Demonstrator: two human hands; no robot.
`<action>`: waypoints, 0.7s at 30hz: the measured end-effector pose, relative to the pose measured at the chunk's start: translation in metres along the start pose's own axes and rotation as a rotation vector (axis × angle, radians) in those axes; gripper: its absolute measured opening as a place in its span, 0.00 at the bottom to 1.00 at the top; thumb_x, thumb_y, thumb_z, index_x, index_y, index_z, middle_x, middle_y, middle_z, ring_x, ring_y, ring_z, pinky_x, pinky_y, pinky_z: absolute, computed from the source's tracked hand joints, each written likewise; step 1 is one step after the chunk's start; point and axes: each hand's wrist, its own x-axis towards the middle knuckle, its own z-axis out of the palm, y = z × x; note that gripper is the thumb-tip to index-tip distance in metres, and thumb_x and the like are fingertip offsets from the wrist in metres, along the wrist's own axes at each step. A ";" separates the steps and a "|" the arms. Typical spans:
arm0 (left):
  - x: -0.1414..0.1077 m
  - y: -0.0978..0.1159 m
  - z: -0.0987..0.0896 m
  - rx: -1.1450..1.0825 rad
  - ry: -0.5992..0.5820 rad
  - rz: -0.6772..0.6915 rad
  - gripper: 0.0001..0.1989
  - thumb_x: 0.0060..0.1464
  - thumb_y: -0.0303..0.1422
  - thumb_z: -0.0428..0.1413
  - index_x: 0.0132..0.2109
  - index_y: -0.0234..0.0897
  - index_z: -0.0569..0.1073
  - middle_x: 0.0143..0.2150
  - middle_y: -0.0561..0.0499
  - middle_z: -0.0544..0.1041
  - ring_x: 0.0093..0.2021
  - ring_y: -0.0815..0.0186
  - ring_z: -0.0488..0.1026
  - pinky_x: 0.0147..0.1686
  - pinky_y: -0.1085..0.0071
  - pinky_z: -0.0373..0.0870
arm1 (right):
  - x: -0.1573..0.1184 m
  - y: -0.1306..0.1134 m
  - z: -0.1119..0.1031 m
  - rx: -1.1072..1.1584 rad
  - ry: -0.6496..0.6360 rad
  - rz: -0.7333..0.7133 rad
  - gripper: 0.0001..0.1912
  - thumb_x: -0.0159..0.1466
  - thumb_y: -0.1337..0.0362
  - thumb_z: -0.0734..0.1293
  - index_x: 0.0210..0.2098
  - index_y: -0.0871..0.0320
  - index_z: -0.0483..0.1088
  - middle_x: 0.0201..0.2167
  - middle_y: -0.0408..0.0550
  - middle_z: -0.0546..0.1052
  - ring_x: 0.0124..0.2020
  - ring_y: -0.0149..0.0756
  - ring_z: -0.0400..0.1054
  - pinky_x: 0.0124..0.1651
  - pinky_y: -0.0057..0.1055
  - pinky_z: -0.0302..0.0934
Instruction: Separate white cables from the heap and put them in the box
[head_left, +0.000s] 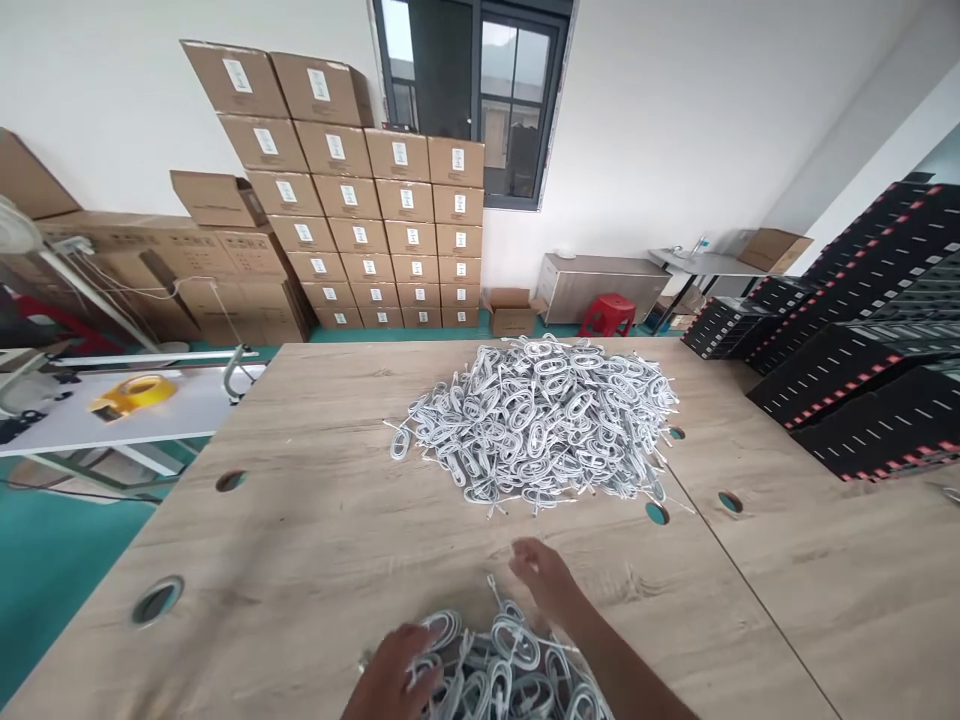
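Observation:
A near pile of coiled white cables (510, 640) lies at the bottom edge of the head view, between my two hands. My left hand (397, 672) is at the pile's left side, thumb and fingers apart, against the coils. Just past the pile's far right edge, my right hand (541, 572) reaches over the tabletop with loosely bent fingers and no cable visible in it. One cable end sticks up from the pile beside it. Farther back, a larger heap of similar coiled cables (540, 425) spreads over the wooden table (337, 520).
Black cartons (862, 380) with red marks stand stacked at the table's right. Round holes (157, 600) pierce the tabletop. A yellow tape dispenser (133, 396) lies on a white side table. Stacked brown boxes (390, 220) and a red stool (609, 314) stand beyond.

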 end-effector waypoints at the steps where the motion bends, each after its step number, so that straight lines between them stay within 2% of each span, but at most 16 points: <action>1: 0.018 0.012 -0.007 0.007 0.004 0.004 0.23 0.50 0.50 0.55 0.50 0.50 0.80 0.52 0.46 0.81 0.54 0.52 0.76 0.54 0.57 0.74 | 0.022 -0.016 0.005 -0.111 0.025 -0.006 0.20 0.62 0.57 0.67 0.50 0.58 0.75 0.48 0.55 0.80 0.49 0.45 0.74 0.53 0.40 0.64; 3: 0.060 0.038 -0.022 0.008 0.055 -0.007 0.22 0.52 0.47 0.53 0.50 0.44 0.79 0.50 0.45 0.82 0.51 0.54 0.78 0.52 0.59 0.75 | 0.058 -0.043 0.018 -0.338 0.062 0.023 0.25 0.62 0.59 0.67 0.58 0.58 0.70 0.58 0.59 0.74 0.58 0.48 0.70 0.57 0.41 0.62; 5: 0.103 0.057 -0.033 0.027 0.109 -0.017 0.21 0.52 0.42 0.54 0.51 0.40 0.79 0.49 0.44 0.82 0.49 0.56 0.78 0.52 0.60 0.75 | 0.082 -0.057 0.032 -0.529 0.086 0.066 0.28 0.61 0.61 0.70 0.59 0.59 0.68 0.60 0.61 0.72 0.62 0.52 0.66 0.58 0.42 0.62; 7: 0.142 0.066 -0.037 0.048 0.148 -0.022 0.21 0.52 0.38 0.54 0.51 0.38 0.78 0.50 0.44 0.82 0.48 0.57 0.78 0.53 0.60 0.75 | 0.093 -0.058 0.039 -0.641 0.097 0.094 0.28 0.59 0.64 0.72 0.58 0.58 0.69 0.58 0.60 0.73 0.60 0.52 0.68 0.55 0.41 0.62; 10: 0.182 0.063 -0.033 0.057 0.171 -0.027 0.19 0.54 0.35 0.54 0.52 0.38 0.77 0.50 0.44 0.81 0.47 0.59 0.78 0.53 0.60 0.74 | 0.090 -0.041 0.037 -0.716 0.038 0.100 0.18 0.62 0.68 0.68 0.51 0.55 0.74 0.51 0.56 0.78 0.51 0.48 0.74 0.48 0.37 0.62; 12: 0.195 0.057 -0.025 0.050 0.156 -0.023 0.18 0.55 0.36 0.54 0.52 0.37 0.76 0.50 0.43 0.81 0.46 0.60 0.78 0.52 0.59 0.74 | 0.079 -0.024 0.031 -0.722 -0.023 0.076 0.09 0.64 0.67 0.66 0.41 0.54 0.78 0.44 0.53 0.80 0.45 0.45 0.75 0.42 0.34 0.59; 14: 0.200 0.054 -0.013 0.038 0.125 -0.007 0.18 0.56 0.37 0.55 0.51 0.36 0.76 0.50 0.42 0.81 0.48 0.59 0.78 0.53 0.58 0.74 | 0.065 -0.010 0.024 -0.679 -0.062 0.030 0.08 0.65 0.66 0.66 0.34 0.54 0.79 0.38 0.51 0.81 0.40 0.42 0.74 0.38 0.32 0.55; 17: 0.201 0.056 0.003 0.041 0.098 0.022 0.21 0.56 0.38 0.54 0.56 0.38 0.74 0.52 0.42 0.80 0.54 0.56 0.75 0.56 0.57 0.71 | 0.047 0.002 0.019 -0.578 -0.076 -0.021 0.09 0.64 0.67 0.67 0.29 0.55 0.78 0.33 0.46 0.80 0.35 0.36 0.71 0.34 0.30 0.50; 19: 0.200 0.064 0.011 0.057 0.079 0.050 0.25 0.54 0.35 0.55 0.60 0.40 0.72 0.57 0.43 0.77 0.59 0.54 0.71 0.60 0.55 0.68 | 0.039 0.002 0.019 -0.526 -0.077 -0.045 0.10 0.62 0.68 0.67 0.27 0.55 0.78 0.31 0.45 0.78 0.33 0.34 0.69 0.34 0.29 0.48; 21: 0.194 0.075 0.015 0.068 0.023 0.089 0.26 0.51 0.31 0.56 0.58 0.40 0.74 0.60 0.44 0.75 0.62 0.53 0.68 0.62 0.56 0.66 | 0.030 0.001 0.018 -0.461 -0.084 -0.069 0.10 0.61 0.68 0.67 0.25 0.56 0.77 0.27 0.44 0.77 0.30 0.33 0.68 0.33 0.29 0.48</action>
